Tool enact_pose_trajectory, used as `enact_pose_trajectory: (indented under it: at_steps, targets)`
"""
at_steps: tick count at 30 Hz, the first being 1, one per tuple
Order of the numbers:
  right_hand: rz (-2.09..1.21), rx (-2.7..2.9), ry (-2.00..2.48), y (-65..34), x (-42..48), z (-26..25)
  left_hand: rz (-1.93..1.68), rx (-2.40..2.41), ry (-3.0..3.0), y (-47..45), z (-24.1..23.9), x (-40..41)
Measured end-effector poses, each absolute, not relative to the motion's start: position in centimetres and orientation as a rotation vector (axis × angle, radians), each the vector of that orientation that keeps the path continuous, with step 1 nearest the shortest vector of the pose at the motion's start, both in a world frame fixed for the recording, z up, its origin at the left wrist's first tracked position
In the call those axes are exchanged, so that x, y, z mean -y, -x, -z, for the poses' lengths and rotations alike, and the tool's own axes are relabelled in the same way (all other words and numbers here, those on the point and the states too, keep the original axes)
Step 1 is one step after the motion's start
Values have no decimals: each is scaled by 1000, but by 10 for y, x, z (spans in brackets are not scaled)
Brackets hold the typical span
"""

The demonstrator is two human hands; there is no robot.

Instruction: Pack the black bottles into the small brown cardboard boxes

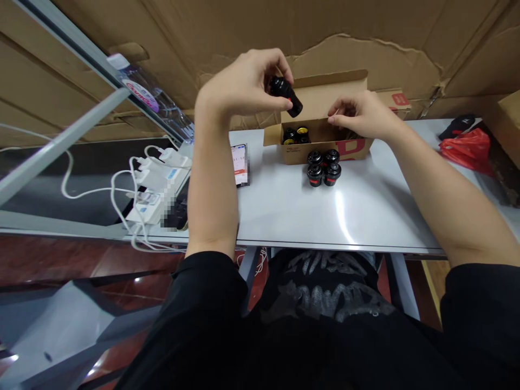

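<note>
Head view: white table (284,216) beneath, cardboard-clad wall (385,59) behind; left hand (244,86) gripping black cylinder (286,96); right hand (361,114) curled narrowly over open carton (325,92).

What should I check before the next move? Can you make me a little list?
1. Left hand grips the black part: ok.
2. Cardboard box is open at the top: ok.
3. Black parts in the box leave room for more: cannot tell, the right hand hides some of the box.
4. Right hand holds something: cannot tell.
5. Four black parts stand upright on the white table: ok.
6. Phone lies away from both hands: ok.
</note>
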State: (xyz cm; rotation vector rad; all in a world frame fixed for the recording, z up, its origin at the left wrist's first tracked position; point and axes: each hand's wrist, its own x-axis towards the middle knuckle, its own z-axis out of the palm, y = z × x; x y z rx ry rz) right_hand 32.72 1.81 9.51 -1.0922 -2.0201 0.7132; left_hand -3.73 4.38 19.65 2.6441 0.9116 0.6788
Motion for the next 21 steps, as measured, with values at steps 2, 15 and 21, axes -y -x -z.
enact_pose_trajectory:
  at_steps: [2,15,21]
  targets:
    - [-671,2041,1102,-327,-18,-95,-722,-902,-2640,18,-184,-44]
    - [-546,2056,1160,-329,-17,-97,-751,-788,-2576,-35,-121,-67]
    - [-638,2068,1156,-330,-17,-97,-781,-801,-2426,-36,-110,-66]
